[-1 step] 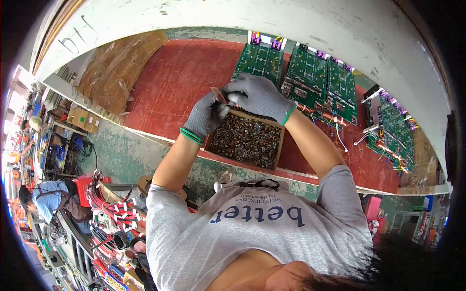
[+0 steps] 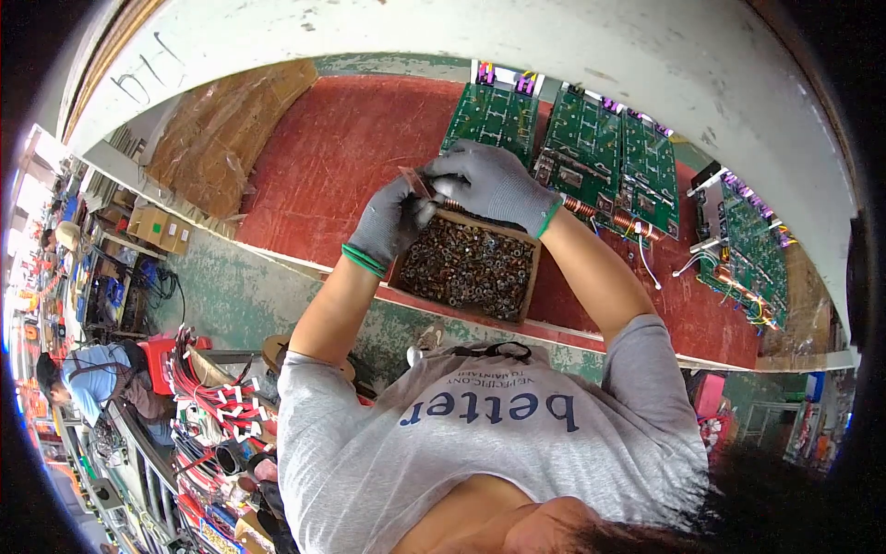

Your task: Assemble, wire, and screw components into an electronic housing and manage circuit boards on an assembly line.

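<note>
Copper-coloured plate (image 2: 414, 181) is poking from the left hand's (image 2: 389, 223) pinch, near the hardware box's (image 2: 532, 277) far-left corner; the right hand (image 2: 494, 185) is curling narrowly beside it, its hold unclear. Probably light and stiff, it is inviting an edge grip.

table (image 2: 323, 157): red top, scratched and scuffed, pale front edge | left end: worn brown sheet (image 2: 214, 138), shiny in places | front edge, middle: open-topped brown box (image 2: 532, 277) | behind box: green circuit board (image 2: 494, 118) | right of that: two more boards (image 2: 586, 138) side by side | farther right: another green board (image 2: 752, 251), set apart
</note>
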Action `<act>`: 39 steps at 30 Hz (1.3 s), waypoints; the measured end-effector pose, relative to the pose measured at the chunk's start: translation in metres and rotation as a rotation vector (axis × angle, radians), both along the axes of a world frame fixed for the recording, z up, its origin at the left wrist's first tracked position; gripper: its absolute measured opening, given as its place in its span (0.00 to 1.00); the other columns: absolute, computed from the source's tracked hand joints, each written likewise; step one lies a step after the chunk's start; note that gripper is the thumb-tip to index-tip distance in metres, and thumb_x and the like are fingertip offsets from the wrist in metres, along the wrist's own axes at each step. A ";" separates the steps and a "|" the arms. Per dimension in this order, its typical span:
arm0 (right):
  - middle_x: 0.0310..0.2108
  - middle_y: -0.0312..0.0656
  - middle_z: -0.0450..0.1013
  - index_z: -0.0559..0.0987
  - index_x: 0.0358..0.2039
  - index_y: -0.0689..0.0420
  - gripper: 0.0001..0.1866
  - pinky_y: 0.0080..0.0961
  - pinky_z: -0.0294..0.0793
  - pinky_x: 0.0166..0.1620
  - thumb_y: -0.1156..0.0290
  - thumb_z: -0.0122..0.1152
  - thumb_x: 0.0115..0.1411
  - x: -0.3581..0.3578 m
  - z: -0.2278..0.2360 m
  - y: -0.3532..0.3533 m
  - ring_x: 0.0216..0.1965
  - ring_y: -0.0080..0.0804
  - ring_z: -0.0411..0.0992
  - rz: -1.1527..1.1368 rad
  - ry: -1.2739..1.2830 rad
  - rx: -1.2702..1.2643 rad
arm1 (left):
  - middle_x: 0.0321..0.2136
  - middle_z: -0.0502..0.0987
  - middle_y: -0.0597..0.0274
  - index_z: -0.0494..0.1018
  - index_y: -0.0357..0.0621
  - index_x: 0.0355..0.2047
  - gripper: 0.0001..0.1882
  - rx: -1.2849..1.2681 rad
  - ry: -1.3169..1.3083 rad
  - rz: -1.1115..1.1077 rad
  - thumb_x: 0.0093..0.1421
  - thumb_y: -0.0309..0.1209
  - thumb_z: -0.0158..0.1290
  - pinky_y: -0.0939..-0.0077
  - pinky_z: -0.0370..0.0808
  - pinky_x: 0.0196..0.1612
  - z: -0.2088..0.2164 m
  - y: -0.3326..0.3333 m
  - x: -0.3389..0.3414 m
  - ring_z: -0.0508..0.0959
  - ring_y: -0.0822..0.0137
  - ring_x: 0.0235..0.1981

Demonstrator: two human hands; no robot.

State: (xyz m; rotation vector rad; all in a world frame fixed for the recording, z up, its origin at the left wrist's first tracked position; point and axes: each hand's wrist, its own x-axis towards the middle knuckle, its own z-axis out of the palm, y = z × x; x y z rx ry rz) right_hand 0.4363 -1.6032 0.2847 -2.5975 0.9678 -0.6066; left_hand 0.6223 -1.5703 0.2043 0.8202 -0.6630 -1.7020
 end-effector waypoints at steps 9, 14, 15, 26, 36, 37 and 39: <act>0.37 0.44 0.74 0.80 0.43 0.49 0.14 0.36 0.73 0.45 0.66 0.59 0.56 -0.002 -0.006 0.001 0.41 0.40 0.74 0.000 0.012 0.020 | 0.27 0.76 0.61 0.71 0.44 0.32 0.06 0.071 0.046 0.004 0.60 0.31 0.48 0.89 0.77 0.26 -0.001 0.004 0.001 0.75 0.75 0.24; 0.40 0.45 0.72 0.80 0.39 0.48 0.13 0.41 0.73 0.47 0.62 0.59 0.53 0.002 -0.007 -0.001 0.44 0.45 0.73 -0.046 0.009 0.063 | 0.28 0.75 0.61 0.71 0.45 0.30 0.04 0.073 0.109 0.002 0.60 0.30 0.48 0.90 0.77 0.26 -0.002 0.003 0.001 0.75 0.74 0.25; 0.40 0.45 0.72 0.80 0.39 0.48 0.13 0.41 0.73 0.47 0.62 0.59 0.53 0.002 -0.007 -0.003 0.44 0.45 0.73 -0.047 0.009 0.066 | 0.28 0.75 0.61 0.71 0.45 0.30 0.04 0.077 0.109 0.001 0.60 0.30 0.48 0.90 0.77 0.26 -0.001 0.002 0.001 0.75 0.74 0.25; 0.34 0.48 0.77 0.79 0.35 0.56 0.17 0.38 0.74 0.42 0.60 0.62 0.47 0.019 0.028 -0.016 0.39 0.44 0.76 0.020 0.256 0.142 | 0.28 0.76 0.67 0.73 0.43 0.41 0.11 0.138 0.152 0.007 0.61 0.35 0.52 0.87 0.79 0.25 -0.004 0.002 0.009 0.76 0.76 0.24; 0.24 0.43 0.73 0.75 0.28 0.55 0.07 0.34 0.74 0.34 0.67 0.59 0.50 -0.019 0.034 0.003 0.28 0.39 0.75 0.076 0.035 -0.014 | 0.31 0.76 0.62 0.71 0.44 0.49 0.16 0.067 -0.059 -0.012 0.64 0.36 0.49 0.87 0.76 0.26 0.005 0.000 0.006 0.78 0.71 0.30; 0.23 0.42 0.73 0.75 0.28 0.55 0.05 0.33 0.74 0.34 0.69 0.58 0.51 -0.031 0.039 0.020 0.28 0.38 0.75 0.106 0.040 0.063 | 0.31 0.76 0.62 0.71 0.44 0.49 0.16 0.072 -0.043 0.006 0.64 0.36 0.49 0.87 0.76 0.26 0.001 0.000 0.012 0.78 0.71 0.30; 0.24 0.43 0.73 0.75 0.29 0.55 0.04 0.33 0.74 0.33 0.70 0.57 0.53 -0.076 0.031 0.059 0.28 0.37 0.75 0.136 0.035 0.161 | 0.31 0.75 0.62 0.72 0.42 0.44 0.13 0.115 -0.082 0.049 0.63 0.36 0.50 0.86 0.76 0.26 0.004 0.002 0.010 0.78 0.69 0.33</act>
